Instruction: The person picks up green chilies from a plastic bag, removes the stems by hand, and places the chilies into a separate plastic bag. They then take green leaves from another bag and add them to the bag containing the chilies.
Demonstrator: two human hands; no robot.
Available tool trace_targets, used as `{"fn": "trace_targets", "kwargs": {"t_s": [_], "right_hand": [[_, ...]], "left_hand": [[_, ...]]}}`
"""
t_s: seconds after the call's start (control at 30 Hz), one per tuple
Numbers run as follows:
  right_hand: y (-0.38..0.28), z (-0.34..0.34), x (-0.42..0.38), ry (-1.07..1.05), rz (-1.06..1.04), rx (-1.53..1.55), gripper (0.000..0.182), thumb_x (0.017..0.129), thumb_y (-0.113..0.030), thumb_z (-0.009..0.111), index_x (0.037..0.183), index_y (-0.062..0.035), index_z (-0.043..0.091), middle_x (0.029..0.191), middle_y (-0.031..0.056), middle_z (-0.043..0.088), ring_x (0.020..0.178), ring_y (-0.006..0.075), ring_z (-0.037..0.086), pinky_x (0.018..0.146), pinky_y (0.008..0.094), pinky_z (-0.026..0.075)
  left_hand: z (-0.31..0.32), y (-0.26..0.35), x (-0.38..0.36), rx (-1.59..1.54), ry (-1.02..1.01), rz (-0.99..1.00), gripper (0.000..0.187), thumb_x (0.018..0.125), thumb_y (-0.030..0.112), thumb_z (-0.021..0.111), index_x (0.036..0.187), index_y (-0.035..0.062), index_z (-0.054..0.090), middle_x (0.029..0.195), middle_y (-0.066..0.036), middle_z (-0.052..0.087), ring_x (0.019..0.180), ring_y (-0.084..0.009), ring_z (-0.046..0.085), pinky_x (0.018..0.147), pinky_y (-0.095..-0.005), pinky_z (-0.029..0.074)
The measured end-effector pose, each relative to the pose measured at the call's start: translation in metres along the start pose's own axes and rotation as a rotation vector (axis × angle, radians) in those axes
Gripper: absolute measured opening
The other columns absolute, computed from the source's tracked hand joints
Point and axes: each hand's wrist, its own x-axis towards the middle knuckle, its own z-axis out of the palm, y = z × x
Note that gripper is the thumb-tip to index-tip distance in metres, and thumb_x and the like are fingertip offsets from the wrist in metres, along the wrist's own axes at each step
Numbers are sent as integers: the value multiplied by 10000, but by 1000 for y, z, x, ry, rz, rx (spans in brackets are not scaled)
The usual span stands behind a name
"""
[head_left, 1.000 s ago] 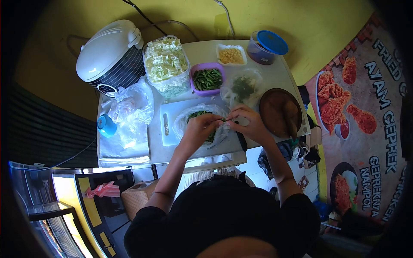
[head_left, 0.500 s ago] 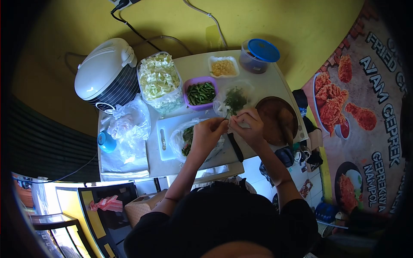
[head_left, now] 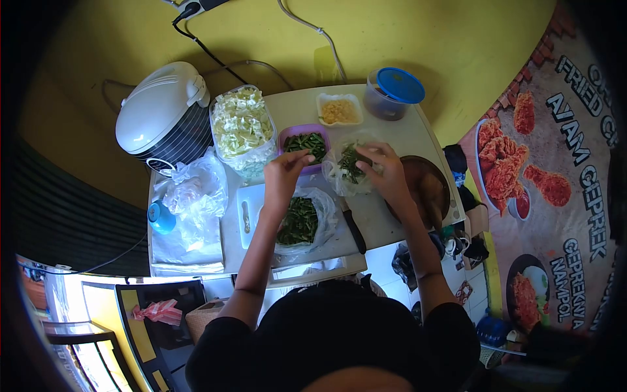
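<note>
My left hand hovers at the near edge of a purple tub of cut green beans. Its fingertips are pinched together, and whatever they hold is too small to make out. Over a clear plastic bag with dark green leafy sprigs, my right hand has thumb and forefinger apart, close to the leaves. Below my left hand, another clear bag full of green leaves rests partly on a white cutting board.
A knife lies right of the near bag. A brown stone mortar with a pestle stands at right. Behind are chopped cabbage, a white tray of yellow pieces and a blue-lidded tub. A rice cooker stands left.
My hands have moved apart from their meeting point: the left went left and up toward the purple tub, the right is now over the leafy bag. The near bag of leaves is uncovered.
</note>
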Motion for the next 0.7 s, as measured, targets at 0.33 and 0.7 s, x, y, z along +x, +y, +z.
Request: {"fn": "trace_targets", "kwargs": {"t_s": [0.33, 0.7], "right_hand": [[-24, 10, -1, -276, -30, 435, 146, 807, -107, 712, 941, -51, 723, 923, 52, 624, 884, 152, 585, 778, 271, 463], [-31, 19, -15, -29, -307, 84, 112, 716, -55, 755, 815, -57, 702, 866, 41, 628, 813, 195, 602, 722, 298, 449]], "left_hand": [[-5, 10, -19, -516, -570, -205, 226, 876, 65, 634, 1087, -8, 666, 866, -49, 691, 765, -101, 631, 718, -236, 516], [10, 16, -43, -616, -456, -361, 238, 885, 157, 652, 1046, -17, 672, 878, -71, 684, 781, -114, 644, 730, -243, 529]]}}
